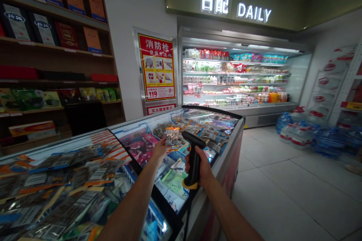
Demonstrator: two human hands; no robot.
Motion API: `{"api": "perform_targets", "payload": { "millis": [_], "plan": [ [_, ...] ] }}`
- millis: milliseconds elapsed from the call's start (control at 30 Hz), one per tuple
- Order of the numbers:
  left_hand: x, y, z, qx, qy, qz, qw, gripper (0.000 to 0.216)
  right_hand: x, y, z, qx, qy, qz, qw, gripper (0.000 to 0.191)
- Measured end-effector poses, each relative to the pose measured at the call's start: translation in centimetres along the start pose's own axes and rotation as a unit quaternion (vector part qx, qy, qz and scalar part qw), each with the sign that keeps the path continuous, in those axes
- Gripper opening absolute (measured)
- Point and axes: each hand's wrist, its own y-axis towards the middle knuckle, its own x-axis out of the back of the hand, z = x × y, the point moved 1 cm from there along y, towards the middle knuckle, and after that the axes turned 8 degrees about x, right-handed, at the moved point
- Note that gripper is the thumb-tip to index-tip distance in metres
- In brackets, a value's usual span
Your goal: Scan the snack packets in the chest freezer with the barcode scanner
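Note:
My left hand is closed on the left edge of a small snack packet with an orange top and a label on it, held up over the chest freezer. In my right hand is a black and yellow barcode scanner, gripped round its handle, its head tilted toward the packet. A black cable hangs from the handle's bottom. Below my hands, the freezer's open section holds green and white bags and pink bags.
Many flat packets lie on the freezer's glass at left, more at its far end. Shelves with boxes stand left. A lit refrigerated display is at the back; water bottles stand on the tiled floor at right.

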Motion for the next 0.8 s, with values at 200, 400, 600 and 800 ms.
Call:
{"api": "perform_targets", "payload": {
  "millis": [200,400,600,800],
  "plan": [
    [0.2,0.0,0.0,0.005,-0.022,-0.002,1.0,0.049,0.1,0.2,-0.3,-0.014,0.003,0.007,1.0,0.035],
    [0.4,-0.9,-0.5,0.013,-0.022,-0.014,1.0,0.046,-0.5,0.1,0.1,-0.037,-0.004,0.015,0.999,0.034],
    [0.8,-0.7,-0.7,0.016,-0.038,-0.012,0.999,0.043,-3.2,-0.5,1.8,-0.078,-0.074,0.023,0.994,0.032],
    [1.0,-0.4,-0.6,0.01,-0.026,-0.003,1.0,0.043,-3.0,-0.8,1.9,-0.091,-0.093,0.003,0.991,0.029]
  ]
}}
